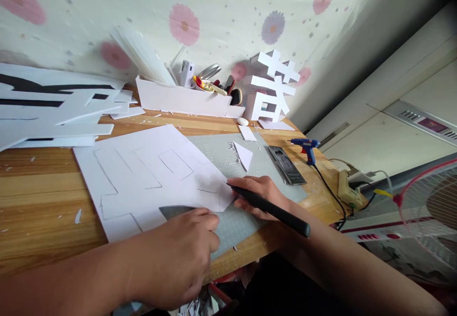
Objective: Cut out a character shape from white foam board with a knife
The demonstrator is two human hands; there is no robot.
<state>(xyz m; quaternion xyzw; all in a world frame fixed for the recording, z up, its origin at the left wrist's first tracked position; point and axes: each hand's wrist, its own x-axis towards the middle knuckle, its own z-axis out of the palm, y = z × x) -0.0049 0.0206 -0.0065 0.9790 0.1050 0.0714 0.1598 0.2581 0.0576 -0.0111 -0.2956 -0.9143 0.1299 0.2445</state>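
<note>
A white board (pixel 143 178) with drawn outlines lies partly on a grey-green cutting mat (pixel 243 225) and partly on the wooden table. My right hand (pixel 262 194) grips a black pen-like tool (pixel 274 211), its tip at the board's right corner. My left hand (pixel 189 254) is beside the board's near edge with its fingers curled; whatever they may hold is hidden. A white triangular offcut (pixel 243 156) and thin white shavings lie on the mat beyond my right hand.
A phone (pixel 287 164) and a blue glue gun (pixel 307 149) lie to the right. Behind stand a white organizer box (pixel 178 98) and a white cut-out structure (pixel 269 90). Stacked white cut-outs (pixel 53 111) are at left. A power strip (pixel 348 190) and a fan (pixel 435 206) are at far right.
</note>
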